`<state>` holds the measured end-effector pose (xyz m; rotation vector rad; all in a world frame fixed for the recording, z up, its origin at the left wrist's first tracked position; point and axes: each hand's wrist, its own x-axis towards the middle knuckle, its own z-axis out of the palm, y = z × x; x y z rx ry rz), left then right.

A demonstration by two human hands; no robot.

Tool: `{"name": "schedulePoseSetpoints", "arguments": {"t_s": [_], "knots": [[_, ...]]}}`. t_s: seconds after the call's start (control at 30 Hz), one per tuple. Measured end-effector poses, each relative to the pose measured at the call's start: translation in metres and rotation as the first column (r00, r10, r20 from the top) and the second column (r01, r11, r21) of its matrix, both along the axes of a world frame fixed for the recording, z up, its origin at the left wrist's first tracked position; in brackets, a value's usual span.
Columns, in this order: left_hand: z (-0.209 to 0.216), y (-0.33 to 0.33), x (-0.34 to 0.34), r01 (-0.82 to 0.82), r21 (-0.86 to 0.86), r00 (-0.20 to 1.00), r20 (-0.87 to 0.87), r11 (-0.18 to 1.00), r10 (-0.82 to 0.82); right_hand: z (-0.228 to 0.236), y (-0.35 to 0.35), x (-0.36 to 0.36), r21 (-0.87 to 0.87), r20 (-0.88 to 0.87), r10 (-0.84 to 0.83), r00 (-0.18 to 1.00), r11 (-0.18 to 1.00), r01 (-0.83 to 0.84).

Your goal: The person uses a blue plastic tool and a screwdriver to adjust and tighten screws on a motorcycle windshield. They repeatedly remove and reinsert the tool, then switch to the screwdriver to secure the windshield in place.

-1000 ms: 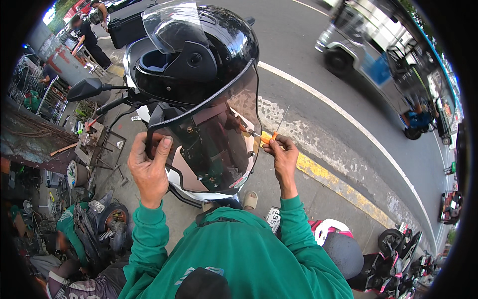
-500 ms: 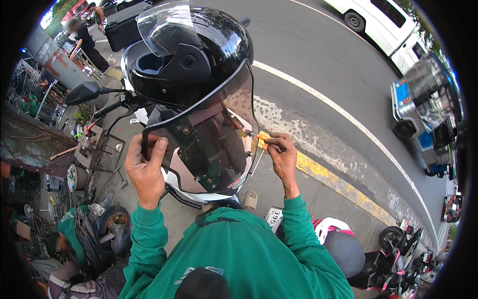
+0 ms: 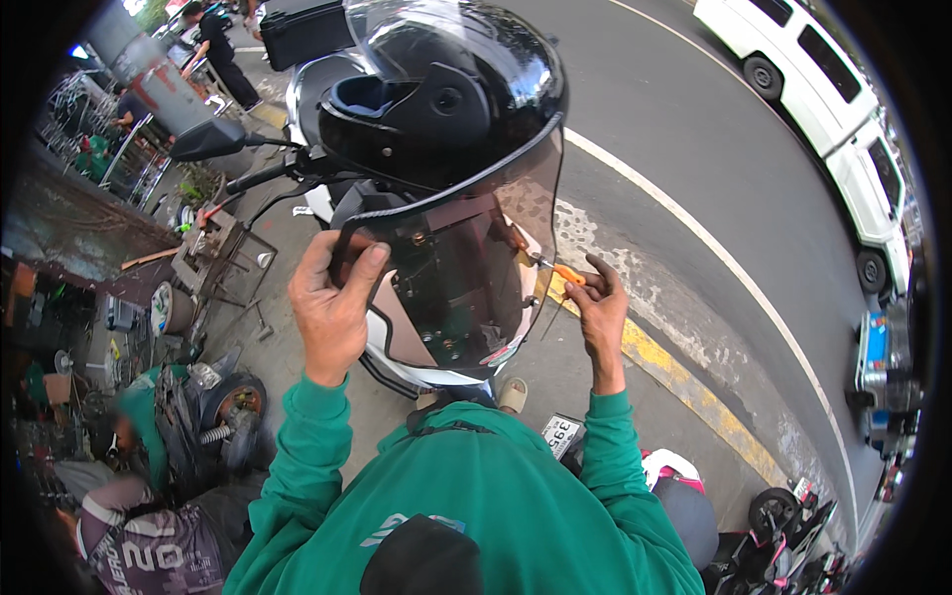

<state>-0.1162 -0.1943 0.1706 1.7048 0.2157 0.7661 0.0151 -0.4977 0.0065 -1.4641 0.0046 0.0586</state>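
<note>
A smoke-tinted motorcycle windshield [image 3: 458, 288] with a dark rubber trim along its edge stands before me. My left hand [image 3: 332, 309] pinches its left edge between thumb and fingers. At the opposite edge, my right hand [image 3: 602, 305] holds the orange handle of a small screwdriver [image 3: 567, 274], one finger lifted off it. The screwdriver's tip meets the windshield's right side; whether it sits in a screw is too small to tell. Behind the windshield rests a glossy black helmet [image 3: 466, 129] with its clear visor raised. Brackets and bolts show dimly through the tint.
A black mirror [image 3: 208, 140] and handlebar stick out on the left. A worn metal stand [image 3: 226, 256] holds tools beside them. Lower left, a person [image 3: 159, 535] sits near a partly stripped motorcycle. On the right run a yellow curb [image 3: 684, 382] and a road with a white van [image 3: 833, 109].
The view has shifted, so the motorcycle and hands appear farther right. My right fingers have loosened and turned on the screwdriver handle. The left hand keeps its pinch. The van has moved along the road.
</note>
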Motion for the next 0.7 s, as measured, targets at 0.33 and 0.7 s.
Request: {"name": "schedulePoseSetpoints", "arguments": {"t_s": [0.33,0.7], "knots": [[0.007,-0.004,0.004,0.029,-0.045,0.999,0.028,0.999,-0.028,0.003,-0.008,0.005,-0.531,-0.009,0.021,1.000,0.847,-0.023],[0.007,-0.002,0.005,0.030,-0.029,1.000,0.004,0.999,-0.030,0.019,0.005,-0.003,-0.199,0.021,0.042,0.999,0.979,-0.037]]}}
